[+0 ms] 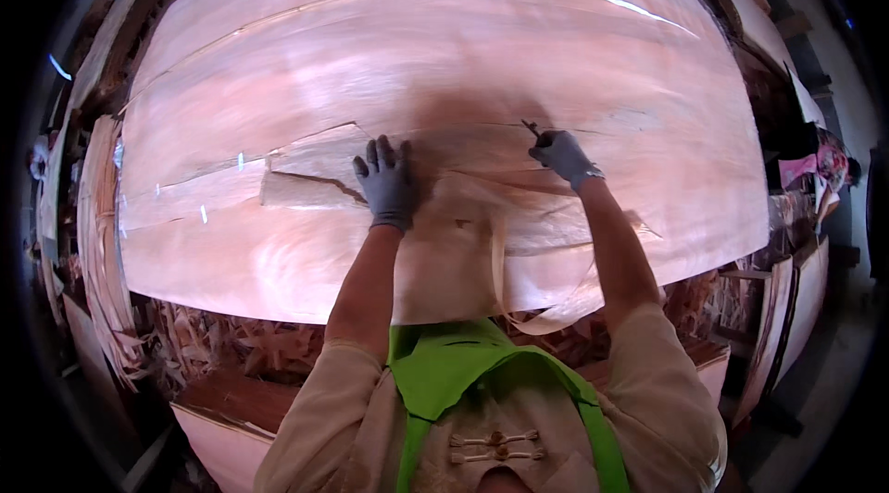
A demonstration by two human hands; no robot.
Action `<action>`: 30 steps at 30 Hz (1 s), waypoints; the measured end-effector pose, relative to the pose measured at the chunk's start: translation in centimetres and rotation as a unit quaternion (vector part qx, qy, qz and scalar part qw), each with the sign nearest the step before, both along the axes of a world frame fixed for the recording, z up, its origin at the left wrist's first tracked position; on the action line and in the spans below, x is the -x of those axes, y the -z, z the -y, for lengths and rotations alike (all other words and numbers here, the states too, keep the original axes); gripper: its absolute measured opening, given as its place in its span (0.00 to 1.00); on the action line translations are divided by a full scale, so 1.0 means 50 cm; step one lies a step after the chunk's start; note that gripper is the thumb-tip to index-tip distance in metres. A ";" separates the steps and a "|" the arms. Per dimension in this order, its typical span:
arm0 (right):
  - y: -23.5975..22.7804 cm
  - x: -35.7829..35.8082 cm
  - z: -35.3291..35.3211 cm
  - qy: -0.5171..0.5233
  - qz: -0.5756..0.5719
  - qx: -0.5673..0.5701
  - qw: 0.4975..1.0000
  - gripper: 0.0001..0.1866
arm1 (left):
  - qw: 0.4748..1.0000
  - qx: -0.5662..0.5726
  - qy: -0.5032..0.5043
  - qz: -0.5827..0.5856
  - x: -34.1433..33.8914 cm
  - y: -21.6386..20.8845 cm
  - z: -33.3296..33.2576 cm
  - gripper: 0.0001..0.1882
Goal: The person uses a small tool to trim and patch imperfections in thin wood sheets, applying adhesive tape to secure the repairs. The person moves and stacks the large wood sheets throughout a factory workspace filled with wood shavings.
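Note:
A large pale, pinkish wood veneer sheet (435, 39) spreads out in front of me, with long splits and torn strips across its middle. My left hand (386, 182), in a grey glove, presses on it with fingers spread, beside a loose ragged veneer piece (306, 180). Farther right, my right hand (561, 156), also gloved, is closed around a thin dark knife-like tool (531, 128). The tool's tip is at a long crack in the sheet. A thin curled veneer strip (498, 262) hangs over the near edge between my arms.
Several small white tape pieces (204, 213) sit on the sheet's left part. Heaped veneer scraps (269, 349) lie below the near edge. Stacked veneer strips (100, 224) stand along the left side, and boards (787, 308) lean at the right. A narrow slit (639, 10) crosses the far side.

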State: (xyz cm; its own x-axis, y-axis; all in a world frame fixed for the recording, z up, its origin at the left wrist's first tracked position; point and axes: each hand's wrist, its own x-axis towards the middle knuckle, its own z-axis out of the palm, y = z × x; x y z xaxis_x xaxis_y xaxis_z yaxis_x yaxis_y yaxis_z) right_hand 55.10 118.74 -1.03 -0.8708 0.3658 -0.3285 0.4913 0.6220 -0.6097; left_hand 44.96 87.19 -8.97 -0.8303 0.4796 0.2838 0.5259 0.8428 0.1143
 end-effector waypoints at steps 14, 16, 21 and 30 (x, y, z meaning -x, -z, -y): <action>0.189 0.024 -0.030 0.012 -0.079 -0.033 0.996 0.09 | 0.974 0.056 0.200 0.089 -0.195 -0.127 0.053 0.06; 0.163 0.032 -0.020 0.003 -0.030 0.003 1.000 0.09 | 0.988 -0.062 0.129 0.053 -0.214 -0.138 0.134 0.07; 0.151 0.001 -0.036 0.003 -0.057 -0.014 0.998 0.12 | 0.953 -0.076 -0.294 -0.011 -0.347 -0.222 0.519 0.09; 0.022 0.002 0.092 0.000 -0.058 -0.078 0.995 0.10 | 0.623 -0.083 -0.706 0.326 -0.718 -0.071 0.972 0.13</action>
State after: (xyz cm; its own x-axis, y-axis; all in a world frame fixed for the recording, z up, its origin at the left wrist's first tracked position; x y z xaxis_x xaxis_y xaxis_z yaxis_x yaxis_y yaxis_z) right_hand 55.01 114.12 -2.15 -0.8993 0.4049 -0.1652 0.4237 0.7135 -0.5581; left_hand 80.87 38.58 -5.40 -0.3567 -0.8501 -0.3875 -0.9303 0.3612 0.0638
